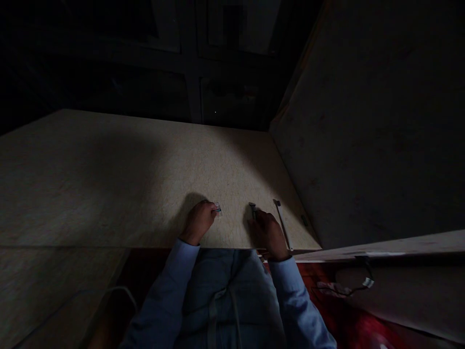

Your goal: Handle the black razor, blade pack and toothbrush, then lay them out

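Both my hands rest on a large pale board (145, 174) lying flat in dim light. My left hand (199, 221) is closed, pinching a small shiny object (218, 209) at its fingertips. My right hand (267, 231) is closed round a short dark tool or piece of hardware (253, 210) that stands against the board. I cannot make out what either small thing is. A narrow white strip (282, 224) lies on the board just right of my right hand.
A second big panel (370, 121) stands upright along the board's right edge. Another board (399, 247) runs low at the right, with a cable (348, 290) beneath it over red flooring. Dark frames stand at the back.
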Available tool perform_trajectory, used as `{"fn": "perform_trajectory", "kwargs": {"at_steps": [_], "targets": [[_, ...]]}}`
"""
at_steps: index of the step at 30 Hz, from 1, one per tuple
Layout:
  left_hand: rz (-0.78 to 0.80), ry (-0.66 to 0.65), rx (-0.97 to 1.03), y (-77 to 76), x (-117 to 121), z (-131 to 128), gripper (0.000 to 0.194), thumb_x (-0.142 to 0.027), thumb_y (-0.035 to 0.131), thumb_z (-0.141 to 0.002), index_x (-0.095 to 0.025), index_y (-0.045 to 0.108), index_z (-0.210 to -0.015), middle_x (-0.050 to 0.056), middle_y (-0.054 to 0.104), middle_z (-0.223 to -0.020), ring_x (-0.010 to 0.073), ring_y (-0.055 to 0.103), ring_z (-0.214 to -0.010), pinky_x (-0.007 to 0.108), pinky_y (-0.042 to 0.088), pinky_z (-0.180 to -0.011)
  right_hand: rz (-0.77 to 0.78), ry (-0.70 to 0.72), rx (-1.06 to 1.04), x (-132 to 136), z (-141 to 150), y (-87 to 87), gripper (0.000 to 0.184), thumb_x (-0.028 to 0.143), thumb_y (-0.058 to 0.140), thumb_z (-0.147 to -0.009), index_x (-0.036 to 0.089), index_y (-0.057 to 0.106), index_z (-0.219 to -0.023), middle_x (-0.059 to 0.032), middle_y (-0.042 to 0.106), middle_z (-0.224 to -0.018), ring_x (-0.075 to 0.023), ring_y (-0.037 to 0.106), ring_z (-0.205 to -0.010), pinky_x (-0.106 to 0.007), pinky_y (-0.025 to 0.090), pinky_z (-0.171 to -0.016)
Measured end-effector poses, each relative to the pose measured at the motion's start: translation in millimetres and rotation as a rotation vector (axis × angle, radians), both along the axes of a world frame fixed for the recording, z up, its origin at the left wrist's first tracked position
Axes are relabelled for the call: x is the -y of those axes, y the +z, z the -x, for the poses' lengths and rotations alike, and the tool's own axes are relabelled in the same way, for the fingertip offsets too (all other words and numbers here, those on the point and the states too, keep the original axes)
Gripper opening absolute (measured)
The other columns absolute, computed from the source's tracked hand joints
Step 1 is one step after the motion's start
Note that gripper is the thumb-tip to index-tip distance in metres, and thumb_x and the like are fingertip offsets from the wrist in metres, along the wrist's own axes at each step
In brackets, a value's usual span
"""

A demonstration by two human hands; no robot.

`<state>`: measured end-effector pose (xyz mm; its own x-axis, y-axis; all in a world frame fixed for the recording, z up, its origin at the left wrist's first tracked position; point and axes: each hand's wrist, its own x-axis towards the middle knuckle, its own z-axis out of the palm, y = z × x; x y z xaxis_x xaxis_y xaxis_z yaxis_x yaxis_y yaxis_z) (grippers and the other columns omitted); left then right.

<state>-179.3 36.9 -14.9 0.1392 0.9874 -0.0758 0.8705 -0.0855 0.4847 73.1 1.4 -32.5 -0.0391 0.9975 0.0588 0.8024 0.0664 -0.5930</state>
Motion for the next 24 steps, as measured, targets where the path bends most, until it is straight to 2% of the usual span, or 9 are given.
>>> {"fn": "perform_trajectory", "kwargs": {"at_steps": [5,12,19,24], "targets": [[-0.046,-0.029,0.050,-7.6,-3,6,0.017,-0.013,0.063,-0.089,-0.018,0.079,-0.090,0.009,0.073,-0.098,0.0210,0.067,-0.092,0.031,0.049,-0.083,-0.009,-0.080,0.130,2,6,-3.9,0.041,0.041,0.055,-0.095,0.018,0.064,-0.128,-0.0112,0.068,-0.112,-0.0209,0.065,-0.092,-0.027,0.043,-0.072],[-0.113,-0.100,0.148,-17.3,-5,12,0.022,-0.010,0.059,-0.090,-0.019,0.077,-0.084,0.007,0.072,-0.096,0.0192,0.067,-0.091,0.031,0.050,-0.086,0.003,-0.093,0.171,0,0,-10.4,0.045,0.044,0.055,-0.093,0.021,0.064,-0.131,-0.0105,0.068,-0.119,-0.0207,0.066,-0.090,-0.028,0.043,-0.067],[-0.137,-0.122,0.126,-16.1,-1,10,0.023,-0.011,0.053,-0.093,-0.018,0.074,-0.090,0.009,0.069,-0.097,0.0207,0.065,-0.093,0.033,0.050,-0.086,-0.094,-0.093,0.150,0,-2,-17.9,0.040,0.046,0.055,-0.092,0.023,0.070,-0.121,-0.0095,0.070,-0.111,-0.0175,0.064,-0.081,-0.025,0.038,-0.061],[-0.181,-0.049,0.091,-13.9,2,8,0.025,-0.017,0.047,-0.098,-0.018,0.071,-0.095,0.010,0.068,-0.102,0.0212,0.063,-0.096,0.033,0.049,-0.087,-0.078,-0.108,0.166,2,1,-14.8,0.039,0.046,0.054,-0.093,0.022,0.071,-0.119,-0.0093,0.069,-0.108,-0.0165,0.062,-0.077,-0.025,0.034,-0.058]]}}
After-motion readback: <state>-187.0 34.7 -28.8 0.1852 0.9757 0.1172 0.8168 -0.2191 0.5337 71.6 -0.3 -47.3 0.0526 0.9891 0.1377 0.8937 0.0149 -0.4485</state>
